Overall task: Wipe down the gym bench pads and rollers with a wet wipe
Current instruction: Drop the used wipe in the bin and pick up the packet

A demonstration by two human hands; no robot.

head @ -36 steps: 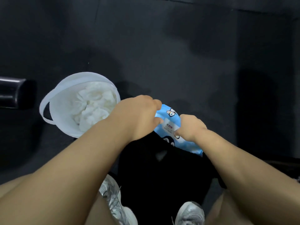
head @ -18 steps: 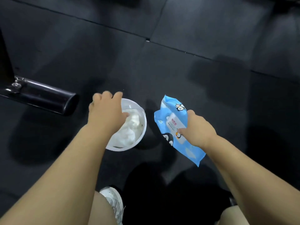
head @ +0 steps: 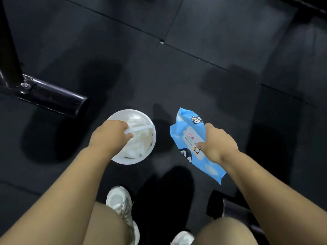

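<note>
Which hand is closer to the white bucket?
Left. The left hand grips the handle of the bucket, right over it. The right hand is off to its right, holding the wipes pack, apart from it.

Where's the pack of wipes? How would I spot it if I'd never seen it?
Look at the dark gym floor in front of the person's white shoes. The right hand holds the wipes pack, just right of the round white bucket that the left hand grips. It's the only bright blue thing, flat and crinkly, with cartoon penguins on it.
</note>
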